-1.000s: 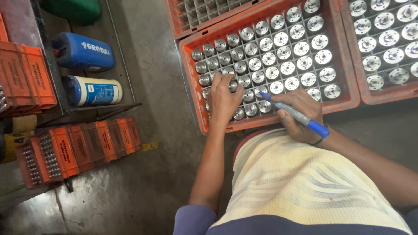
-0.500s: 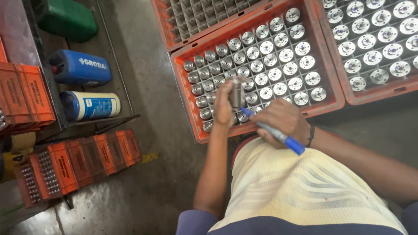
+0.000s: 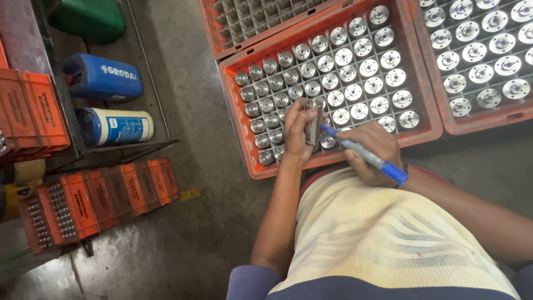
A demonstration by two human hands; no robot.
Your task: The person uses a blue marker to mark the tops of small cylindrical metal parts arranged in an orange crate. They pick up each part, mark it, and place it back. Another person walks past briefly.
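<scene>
Hidden: crate (image 3: 244, 133) rows beneath both hands; marker (image 3: 366, 155) tip contact unclear.
Left hand (image 3: 297, 136): pinching metal cylinder (image 3: 313, 123).
Right hand (image 3: 375, 150): closed around marker.
Surface: stained concrete floor (image 3: 183, 233).

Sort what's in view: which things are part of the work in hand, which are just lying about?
In use: left hand holding a shiny metal cylinder; right hand with blue marker pen; orange compartment crate of like cylinders.

Lying about: blue plastic jug, blue-and-white can, green container, orange boxes.
</scene>
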